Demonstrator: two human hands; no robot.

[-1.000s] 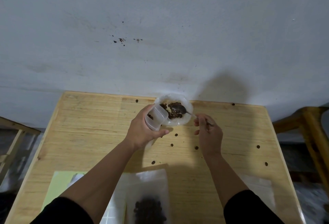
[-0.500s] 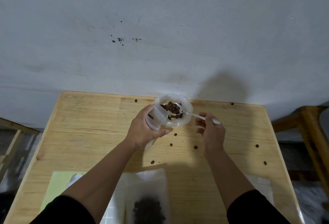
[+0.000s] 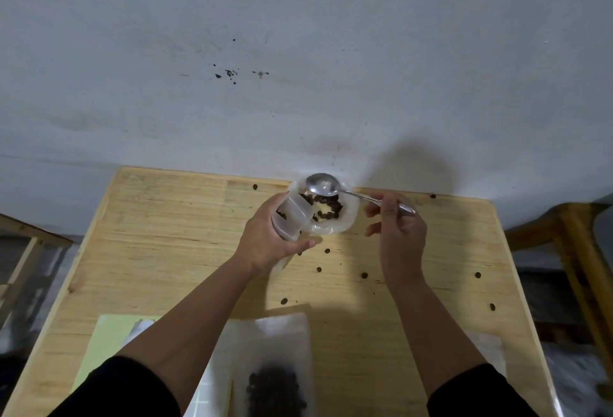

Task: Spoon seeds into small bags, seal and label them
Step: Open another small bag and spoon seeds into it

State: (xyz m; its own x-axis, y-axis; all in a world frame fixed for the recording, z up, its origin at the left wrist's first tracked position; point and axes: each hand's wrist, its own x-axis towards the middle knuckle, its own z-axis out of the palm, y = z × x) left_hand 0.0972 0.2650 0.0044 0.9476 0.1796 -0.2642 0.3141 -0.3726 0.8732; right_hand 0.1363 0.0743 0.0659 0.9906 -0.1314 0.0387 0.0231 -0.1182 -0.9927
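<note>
My left hand (image 3: 268,244) grips a small clear bag (image 3: 292,214) with its mouth held open and a few dark seeds inside. Right beside it a clear plastic bowl (image 3: 348,217) of dark seeds stands at the far edge of the wooden table (image 3: 172,234). My right hand (image 3: 398,234) pinches the handle of a metal spoon (image 3: 323,183). The spoon's bowl hovers over the far rim of the bowl and looks empty. A filled clear bag of seeds (image 3: 275,380) lies flat near the front edge.
Loose seeds (image 3: 364,275) are scattered over the table around and right of the bowl. A pale green sheet (image 3: 106,343) lies at the front left, another clear bag (image 3: 487,347) at the front right. Wooden furniture (image 3: 577,250) stands right of the table, a wooden frame (image 3: 26,250) to its left.
My right hand lifted the spoon out of the seeds and up over the bowl's far rim. The spoon now looks empty. My left hand and its bag stayed in place.
</note>
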